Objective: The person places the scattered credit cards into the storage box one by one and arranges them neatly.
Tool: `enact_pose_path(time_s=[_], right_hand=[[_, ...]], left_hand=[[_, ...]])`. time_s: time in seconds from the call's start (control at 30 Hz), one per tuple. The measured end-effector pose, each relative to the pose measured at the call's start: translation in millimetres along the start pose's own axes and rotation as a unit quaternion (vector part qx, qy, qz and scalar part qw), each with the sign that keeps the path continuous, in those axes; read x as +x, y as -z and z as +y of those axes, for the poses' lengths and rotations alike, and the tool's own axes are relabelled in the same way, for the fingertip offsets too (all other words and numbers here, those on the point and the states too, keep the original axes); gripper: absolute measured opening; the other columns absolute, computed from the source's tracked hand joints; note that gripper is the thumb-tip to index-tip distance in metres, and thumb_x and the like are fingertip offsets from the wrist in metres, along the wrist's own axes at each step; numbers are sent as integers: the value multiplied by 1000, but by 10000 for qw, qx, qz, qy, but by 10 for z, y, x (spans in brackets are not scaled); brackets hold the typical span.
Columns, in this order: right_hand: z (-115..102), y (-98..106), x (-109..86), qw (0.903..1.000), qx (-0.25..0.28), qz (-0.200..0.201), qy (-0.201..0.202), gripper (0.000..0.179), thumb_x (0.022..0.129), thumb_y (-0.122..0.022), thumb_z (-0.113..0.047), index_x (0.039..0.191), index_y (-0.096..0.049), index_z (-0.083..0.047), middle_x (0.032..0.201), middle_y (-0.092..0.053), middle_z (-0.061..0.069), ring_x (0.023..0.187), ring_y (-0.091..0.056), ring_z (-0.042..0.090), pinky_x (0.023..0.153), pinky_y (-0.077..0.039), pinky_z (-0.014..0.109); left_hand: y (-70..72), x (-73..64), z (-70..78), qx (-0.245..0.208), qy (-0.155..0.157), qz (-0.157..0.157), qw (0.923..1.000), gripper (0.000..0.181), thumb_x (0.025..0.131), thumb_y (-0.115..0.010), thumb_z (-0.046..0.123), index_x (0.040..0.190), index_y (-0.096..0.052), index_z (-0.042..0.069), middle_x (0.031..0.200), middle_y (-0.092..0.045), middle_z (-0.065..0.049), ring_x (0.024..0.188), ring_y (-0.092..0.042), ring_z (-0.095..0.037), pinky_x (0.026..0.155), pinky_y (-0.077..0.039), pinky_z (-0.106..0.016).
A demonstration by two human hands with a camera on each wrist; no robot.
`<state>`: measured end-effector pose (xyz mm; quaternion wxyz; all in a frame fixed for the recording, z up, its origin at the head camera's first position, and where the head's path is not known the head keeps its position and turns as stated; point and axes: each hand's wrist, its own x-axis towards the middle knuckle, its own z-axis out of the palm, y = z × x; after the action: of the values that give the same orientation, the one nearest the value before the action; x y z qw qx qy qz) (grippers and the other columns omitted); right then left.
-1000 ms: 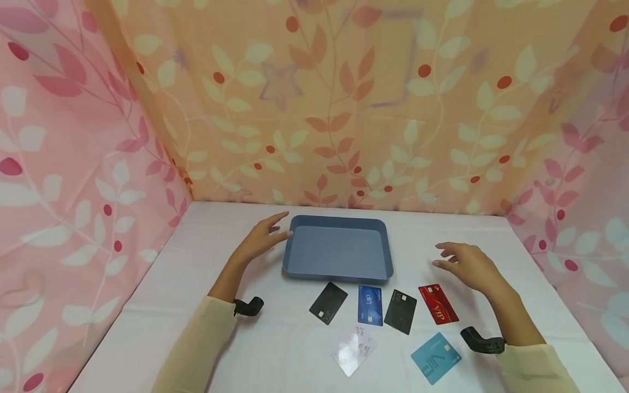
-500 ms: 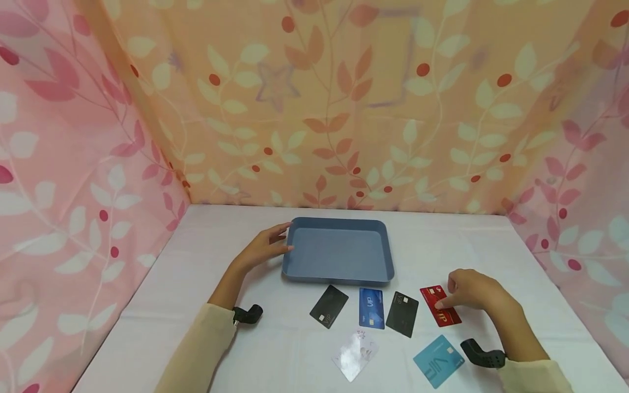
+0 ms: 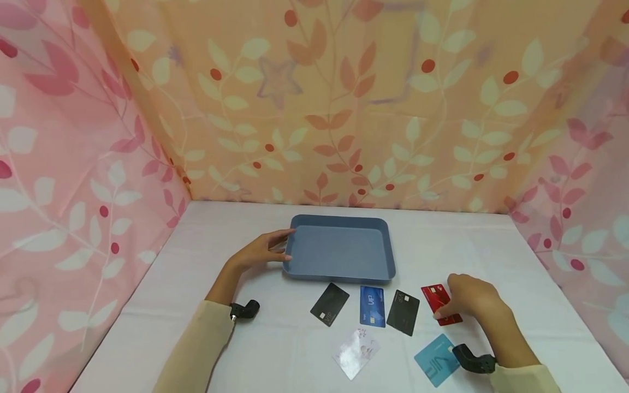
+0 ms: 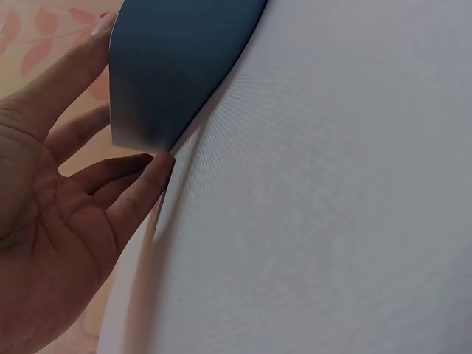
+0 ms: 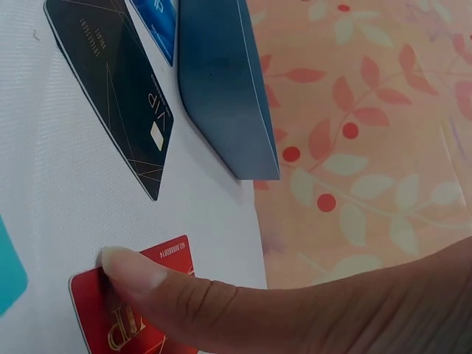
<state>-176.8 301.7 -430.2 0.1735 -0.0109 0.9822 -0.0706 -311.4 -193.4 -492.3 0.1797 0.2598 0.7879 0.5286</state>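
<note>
The table point(image 3: 275, 349) is white, with some soft creases. A blue-gray tray point(image 3: 339, 252) sits flat in the far middle part. Six cards lie nearer than the tray. Going left to right, there is a black card point(image 3: 330, 304), a dark blue card point(image 3: 372, 307), another black card point(image 3: 403, 313) tipped at a slant, and a red card point(image 3: 432, 295). Nearest of all are a shiny, pale card point(image 3: 356, 353) and, to its right, a light blue card point(image 3: 433, 360).
</note>
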Motion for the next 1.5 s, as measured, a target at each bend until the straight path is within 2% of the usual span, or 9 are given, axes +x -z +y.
enact_pose_path(time_s=[0.17,0.33,0.57,0.77,0.9,1.07,1.3,1.5], right_hand=[[34,-64,-2,10000,-15,35,18,82,55,-97,-46,104,-61,8,83,-61,10,76,-57,23,63,-60,47],[29,-91,9,9998,-40,174,102,79,55,-98,-44,103,-62,8,82,-62,10,76,-58,23,62,-60,47],[-28,-73,-6,9997,100,219,61,70,57,-98,-34,102,-63,6,83,-61,10,78,-57,24,64,-60,47],[-75,-95,-24,9994,100,235,213,60,61,-98,-29,98,-63,3,84,-60,9,79,-56,24,65,-59,46],[-104,-87,-30,9991,206,234,287,54,63,-97,-23,96,-63,0,83,-60,8,78,-56,22,65,-59,44],[-127,-73,-33,9988,264,278,304,56,62,-97,-20,100,-62,2,83,-63,9,77,-57,23,66,-60,46],[-120,-91,-20,9992,275,132,249,55,63,-97,-20,99,-62,2,82,-60,9,76,-55,23,64,-58,43],[-109,-97,-5,9991,335,110,255,59,63,-96,-21,102,-59,2,82,-60,8,76,-55,23,63,-57,43]], left_hand=[[11,12,-28,-63,-48,-54,10000,84,86,-83,14,157,-39,9,163,-34,-7,150,-31,-28,119,-32,-45],[5,-14,-52,-9,-93,136,9999,78,86,-83,17,154,-45,11,159,-41,-7,147,-38,-30,118,-33,-48],[6,-39,-84,-94,78,302,9995,73,87,-82,21,152,-49,18,157,-44,-7,146,-40,-29,114,-39,-47],[7,-47,-114,-331,196,268,9989,74,88,-82,18,153,-47,15,158,-43,-7,145,-40,-28,110,-44,-44],[2,-34,-140,-438,137,210,9987,75,88,-81,16,154,-45,12,158,-42,-9,145,-41,-28,110,-44,-39],[-1,-14,-172,-579,54,187,9981,76,89,-80,12,154,-43,9,158,-43,-9,145,-41,-27,111,-42,-34],[-12,-15,-173,-714,14,160,9973,76,88,-80,11,155,-42,8,159,-41,-12,146,-39,-27,114,-38,-34],[-8,-20,-161,-685,0,125,9976,77,89,-80,12,155,-41,6,160,-39,-13,147,-38,-29,112,-41,-33]])
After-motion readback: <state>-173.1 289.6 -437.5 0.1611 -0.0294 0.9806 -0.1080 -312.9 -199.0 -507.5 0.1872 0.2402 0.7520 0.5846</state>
